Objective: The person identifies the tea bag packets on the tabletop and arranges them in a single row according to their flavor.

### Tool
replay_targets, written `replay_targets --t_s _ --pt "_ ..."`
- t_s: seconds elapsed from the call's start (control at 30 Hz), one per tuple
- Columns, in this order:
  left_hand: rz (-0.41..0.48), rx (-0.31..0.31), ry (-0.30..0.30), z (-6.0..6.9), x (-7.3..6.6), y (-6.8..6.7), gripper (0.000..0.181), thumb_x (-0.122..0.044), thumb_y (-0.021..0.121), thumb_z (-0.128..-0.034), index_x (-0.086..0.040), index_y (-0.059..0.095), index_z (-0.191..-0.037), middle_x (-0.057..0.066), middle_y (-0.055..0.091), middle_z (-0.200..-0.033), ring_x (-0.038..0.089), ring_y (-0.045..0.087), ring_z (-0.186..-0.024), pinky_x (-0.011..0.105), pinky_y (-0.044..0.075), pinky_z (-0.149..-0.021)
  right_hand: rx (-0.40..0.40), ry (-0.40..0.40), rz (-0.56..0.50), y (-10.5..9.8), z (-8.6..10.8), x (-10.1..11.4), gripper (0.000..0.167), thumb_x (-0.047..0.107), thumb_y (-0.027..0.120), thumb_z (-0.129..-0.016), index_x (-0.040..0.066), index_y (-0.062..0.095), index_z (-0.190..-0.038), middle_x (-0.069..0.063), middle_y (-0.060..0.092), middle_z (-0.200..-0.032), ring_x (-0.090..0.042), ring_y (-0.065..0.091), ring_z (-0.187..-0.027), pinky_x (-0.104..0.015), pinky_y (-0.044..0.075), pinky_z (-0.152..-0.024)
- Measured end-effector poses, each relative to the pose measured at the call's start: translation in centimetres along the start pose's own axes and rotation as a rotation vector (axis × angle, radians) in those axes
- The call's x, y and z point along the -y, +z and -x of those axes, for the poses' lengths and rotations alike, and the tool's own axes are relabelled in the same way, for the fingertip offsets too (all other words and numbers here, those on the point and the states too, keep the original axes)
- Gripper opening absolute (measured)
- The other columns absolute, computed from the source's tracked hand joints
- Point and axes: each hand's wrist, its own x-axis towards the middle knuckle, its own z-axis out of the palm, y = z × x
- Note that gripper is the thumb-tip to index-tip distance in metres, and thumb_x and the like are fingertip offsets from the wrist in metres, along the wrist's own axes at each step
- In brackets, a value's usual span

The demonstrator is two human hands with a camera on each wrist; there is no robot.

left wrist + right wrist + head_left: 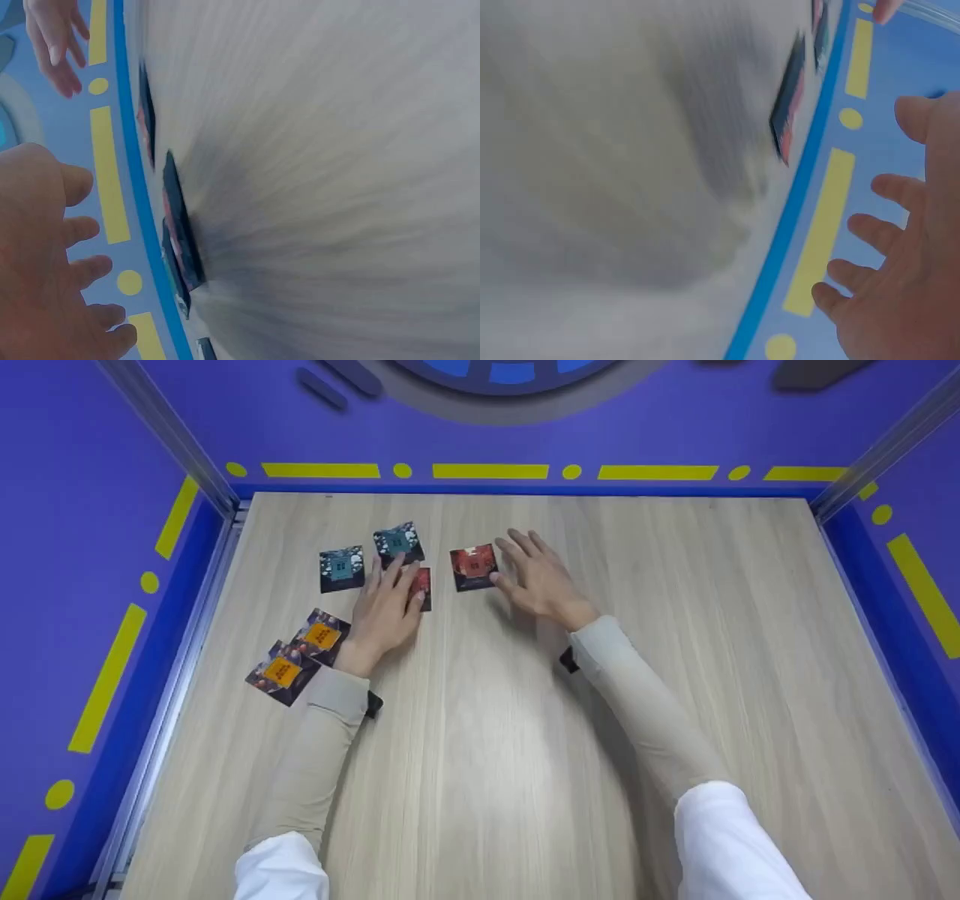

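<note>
Left hand (384, 611) over left red packet (425, 580), right hand (544, 583) beside right red packet (473, 565); both loosely spread (nothing gripped by either).

Violet walls (750, 427) (yellow dashes (490, 471) low down) on three sides of a wood-grain tabletop (750, 622)

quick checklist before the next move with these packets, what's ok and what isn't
1. Left hand holding nothing: ok, fingers spread.
2. Right hand holding nothing: ok, it is beside the right red packet.
3. Left red packet fully visible from above: not ok, the left hand hides part.
4. Orange packets separate: not ok, they touch or overlap.
5. Left red packet clear of the farther teal packet: cannot tell, the left hand blocks the view.
</note>
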Motion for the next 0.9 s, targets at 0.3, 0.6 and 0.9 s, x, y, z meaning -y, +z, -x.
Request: replay_targets --t_s 0.3,0.6,0.9 --pt "-0.022 0.074 -0.008 -0.5 0.0 0.7 0.057 -0.03 0.043 -0.113 -0.011 0.038 -0.166 0.019 0.026 -0.176 0.051 0.015 -0.163 0.062 0.017 -0.133 0.046 -0.037 -0.034 2.6 -2.4 1.6 0.059 0.036 0.048 -0.113 0.011 0.039 -0.165 -0.017 0.028 -0.175 -0.045 0.019 -0.163 -0.057 0.017 -0.134" --pt "-0.001 0.17 0.0 -0.9 -0.3 1.2 0.056 -0.021 0.041 -0.1127 -0.008 0.035 -0.167 0.02 0.025 -0.176 0.047 0.015 -0.164 0.056 0.015 -0.135 0.089 -0.073 0.057 4.7 -3.9 2.8 0.052 0.016 0.045 -0.113 0.009 0.041 -0.165 -0.016 0.036 -0.172 -0.035 0.029 -0.162 -0.046 0.025 -0.134" --pt "-0.009 0.191 -0.002 -1.1 -0.3 1.3 0.057 -0.011 0.043 -0.1084 -0.005 0.039 -0.165 0.019 0.028 -0.175 0.045 0.02 -0.163 0.054 0.024 -0.133 0.163 -0.067 0.144 5.3 -4.5 4.2 0.05 0.014 0.042 -0.114 0.007 0.043 -0.163 -0.016 0.034 -0.173 -0.035 0.03 -0.162 -0.044 0.025 -0.134"
